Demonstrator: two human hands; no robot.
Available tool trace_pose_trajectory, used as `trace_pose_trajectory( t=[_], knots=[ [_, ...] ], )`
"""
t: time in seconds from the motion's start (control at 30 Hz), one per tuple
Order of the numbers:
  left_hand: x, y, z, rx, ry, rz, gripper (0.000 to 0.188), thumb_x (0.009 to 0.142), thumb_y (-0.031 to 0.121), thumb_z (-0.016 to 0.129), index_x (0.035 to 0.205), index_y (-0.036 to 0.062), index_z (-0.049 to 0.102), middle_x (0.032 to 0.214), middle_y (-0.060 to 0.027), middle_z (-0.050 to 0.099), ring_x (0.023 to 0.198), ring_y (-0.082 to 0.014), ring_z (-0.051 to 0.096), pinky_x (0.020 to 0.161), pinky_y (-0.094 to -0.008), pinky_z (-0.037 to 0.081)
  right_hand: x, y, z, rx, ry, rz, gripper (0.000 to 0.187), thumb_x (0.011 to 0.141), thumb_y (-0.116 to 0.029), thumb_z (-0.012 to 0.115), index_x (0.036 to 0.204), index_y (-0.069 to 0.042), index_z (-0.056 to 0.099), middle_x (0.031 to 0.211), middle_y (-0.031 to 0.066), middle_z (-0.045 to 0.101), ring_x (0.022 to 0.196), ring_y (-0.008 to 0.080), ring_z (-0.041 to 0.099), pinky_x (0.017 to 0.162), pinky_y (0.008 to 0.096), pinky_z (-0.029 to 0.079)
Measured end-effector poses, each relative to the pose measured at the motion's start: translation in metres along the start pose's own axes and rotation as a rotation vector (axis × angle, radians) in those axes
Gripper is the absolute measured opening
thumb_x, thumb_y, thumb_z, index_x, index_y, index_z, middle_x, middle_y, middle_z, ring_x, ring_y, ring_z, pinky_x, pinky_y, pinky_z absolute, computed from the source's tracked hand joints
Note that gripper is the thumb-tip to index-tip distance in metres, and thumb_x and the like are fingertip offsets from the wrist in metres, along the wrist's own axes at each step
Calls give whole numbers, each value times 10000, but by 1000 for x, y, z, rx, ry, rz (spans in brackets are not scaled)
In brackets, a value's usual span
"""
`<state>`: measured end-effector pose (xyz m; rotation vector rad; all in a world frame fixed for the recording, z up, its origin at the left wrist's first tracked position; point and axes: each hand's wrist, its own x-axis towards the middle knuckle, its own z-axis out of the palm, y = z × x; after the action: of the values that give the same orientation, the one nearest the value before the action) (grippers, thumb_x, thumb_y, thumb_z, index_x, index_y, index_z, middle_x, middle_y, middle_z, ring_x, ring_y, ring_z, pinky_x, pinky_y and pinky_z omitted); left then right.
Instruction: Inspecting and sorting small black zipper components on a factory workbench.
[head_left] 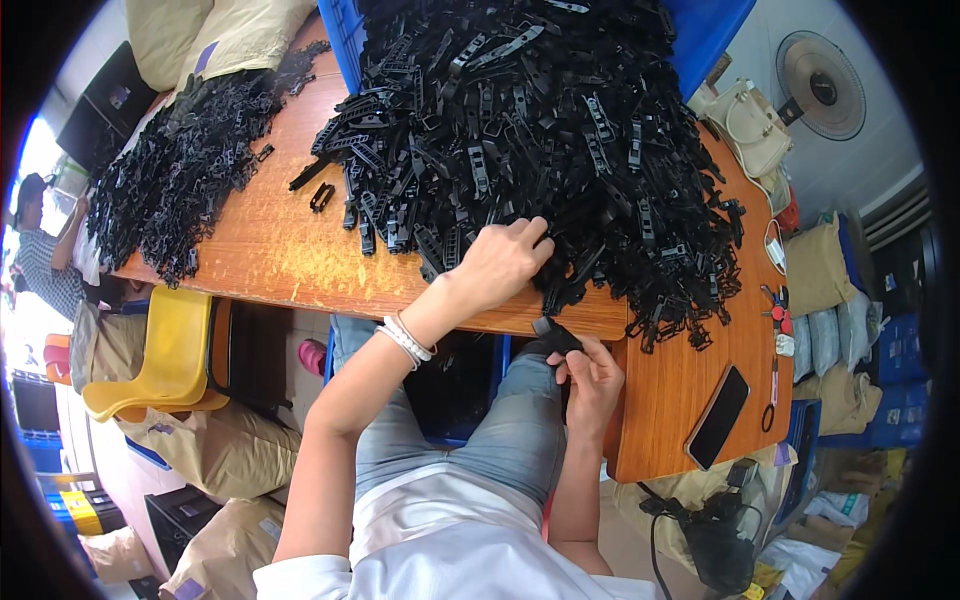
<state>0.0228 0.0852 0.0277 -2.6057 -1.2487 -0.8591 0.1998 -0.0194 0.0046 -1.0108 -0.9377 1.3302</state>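
A large heap of black plastic clip-like parts (520, 130) covers the far middle of the wooden table. At the heap's near edge, my left hand (500, 265) has its fingers curled down among the parts; what they grip, if anything, is hidden. My right hand (592, 380) is closed on a flat black plastic part (558, 337), held over my right thigh just off the table's front edge. A lone oval black part (322, 197) lies left of the heap.
A second heap of small black parts (190, 160) spreads on the left. A blue bin (345, 40) stands behind the main heap. To the right lie a phone (718, 418) and scissors (769, 405). Below, a blue crate (500, 365) sits between my legs. Another person (55, 240) is far left.
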Motion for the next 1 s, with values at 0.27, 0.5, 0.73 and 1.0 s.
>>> trace_pose_trajectory(
  t=[0.27,0.5,0.73,1.0],
  knots=[
    [-44,42,-50,-1429,-41,-717,103,882,41,489,932,-15,560,761,-80,599,623,-152,582,542,-250,470,5,3,-9,164,-192,-78,214,821,-81,609,983,59,605,927,125,615,684,138,580,536,220,429],
    [-77,57,-41,-1271,-70,-820,176,833,58,618,994,-3,585,767,-5,577,598,-42,497,528,-190,394,1,-13,12,-26,-423,-12,169,782,25,618,946,68,613,961,126,608,713,106,579,609,195,490],
    [-83,47,-56,-1488,-306,-887,244,877,85,562,1088,-37,573,767,-34,582,608,-67,535,553,-199,433,-8,-21,21,-154,-311,-163,168,788,40,595,949,86,598,938,152,595,755,167,605,660,251,538],
    [-82,76,-70,-601,-72,-486,448,747,148,690,1115,-46,523,750,-161,586,567,-251,575,537,-295,452,-10,-8,21,-444,-276,-382,284,785,-84,665,1021,58,599,1005,141,590,862,183,602,706,260,507]
  ],
)
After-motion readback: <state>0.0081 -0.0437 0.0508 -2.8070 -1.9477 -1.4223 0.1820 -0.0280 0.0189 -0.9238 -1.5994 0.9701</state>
